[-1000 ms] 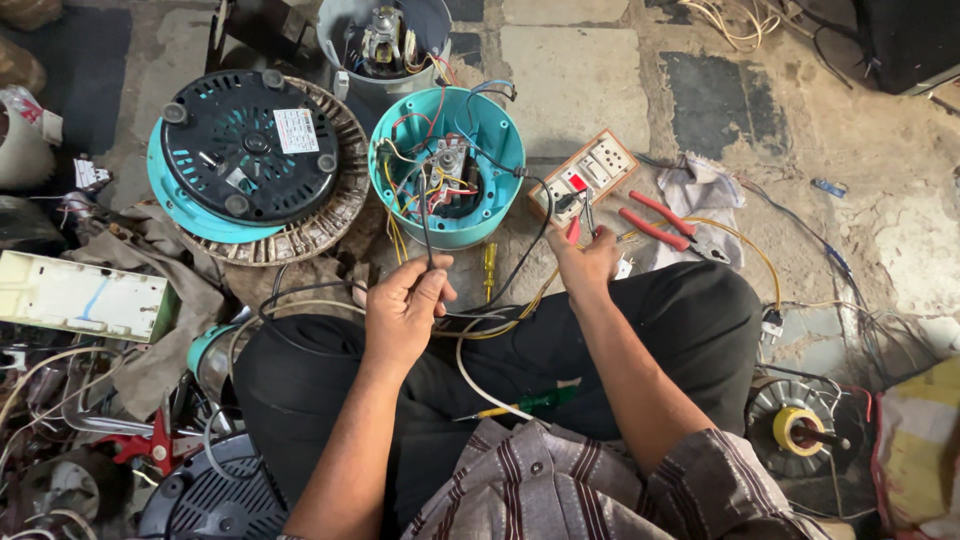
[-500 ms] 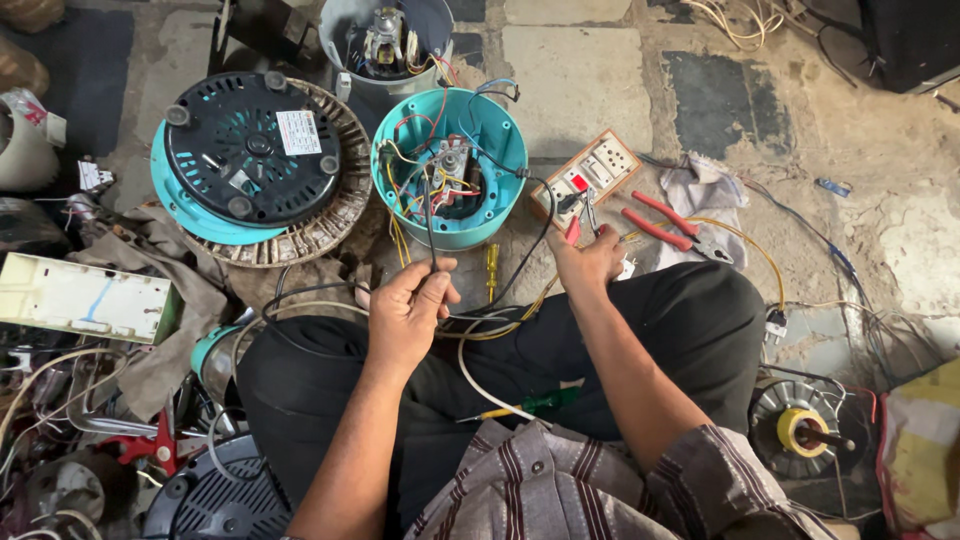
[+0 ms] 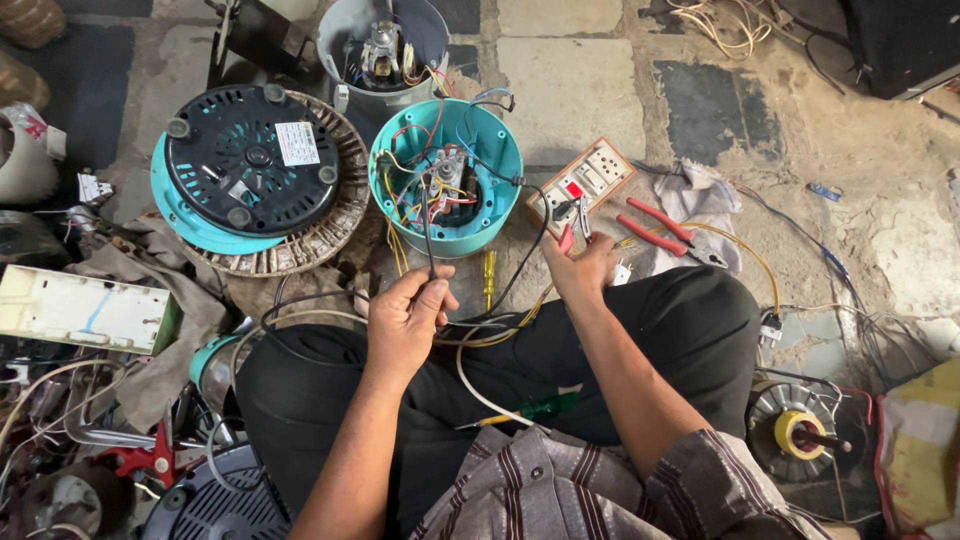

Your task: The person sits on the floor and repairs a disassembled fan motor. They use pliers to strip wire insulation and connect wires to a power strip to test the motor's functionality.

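Head view: probe lead held into the open teal housing

Head view looks down on a person seated on the floor (image 3: 580, 70) with 2 bare hands at work. Compared with 1 second ago little has shifted: both hands sit where they were, so the work looks steady, a contact being held.

Left hand (image 3: 405, 320) is closed in a pinch around a thin black lead (image 3: 428, 225), which runs up from the fingers into the wiring of the teal housing (image 3: 445, 180) just ahead. Right hand (image 3: 580, 268) is curled shut near a red-handled tool (image 3: 566, 240); whether the fingers truly clasp it, I cannot tell. It rests just beside the small switch-and-socket board (image 3: 585, 185), right of the housing.

Red pliers (image 3: 665, 232) lie on a cloth nearby, a yellow screwdriver (image 3: 489, 278) between the hands, and a black-and-teal motor base (image 3: 245, 165) to the left
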